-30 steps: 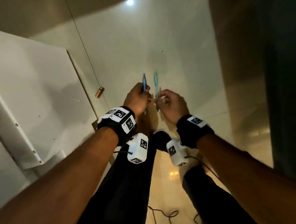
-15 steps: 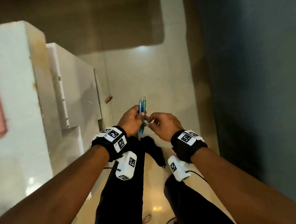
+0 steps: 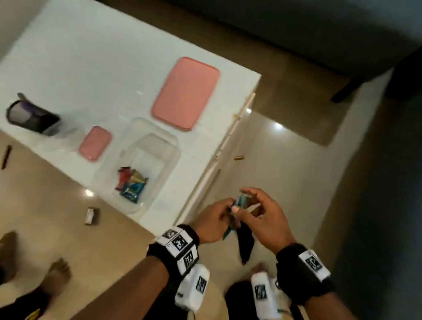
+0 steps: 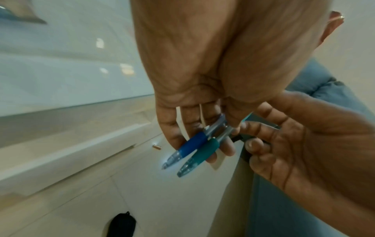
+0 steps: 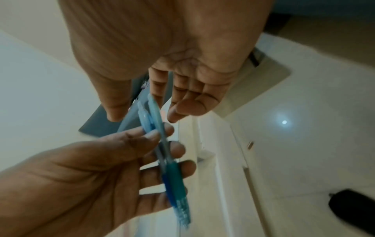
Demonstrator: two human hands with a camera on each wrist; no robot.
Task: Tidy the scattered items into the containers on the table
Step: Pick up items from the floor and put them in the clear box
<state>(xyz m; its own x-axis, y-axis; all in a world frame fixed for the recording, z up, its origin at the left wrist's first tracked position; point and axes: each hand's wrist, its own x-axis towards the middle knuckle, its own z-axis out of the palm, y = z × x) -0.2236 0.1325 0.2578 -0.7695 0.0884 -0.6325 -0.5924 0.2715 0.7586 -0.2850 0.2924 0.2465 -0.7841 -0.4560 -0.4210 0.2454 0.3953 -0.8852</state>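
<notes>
Two pens (image 3: 242, 202) stand side by side in my left hand (image 3: 229, 209), just off the near right corner of the white table (image 3: 87, 67). In the left wrist view the blue-grip pen (image 4: 192, 146) and the teal-grip pen (image 4: 202, 152) lie across my left fingers (image 4: 178, 128), tips pointing down. My right hand (image 3: 252, 198) hovers at the pens' upper ends with relaxed fingers (image 5: 182, 104) beside them, not pinching. A black mesh pen cup (image 3: 31, 121) stands at the table's left. Near the front edge, a clear tub (image 3: 155, 132) holds snack packets (image 3: 130, 185).
A large pink lid (image 3: 186, 92) and a small pink lid (image 3: 96, 142) lie on the table. On the floor are a dark pen (image 3: 6, 156), a small box (image 3: 91, 216) and a brass cylinder (image 3: 238, 158). Another person's bare feet (image 3: 57, 271) stand at lower left. A grey sofa (image 3: 309, 30) is behind.
The teal pen has passed from my right hand into my left, beside the blue one. My view has swung up from the floor to the table top.
</notes>
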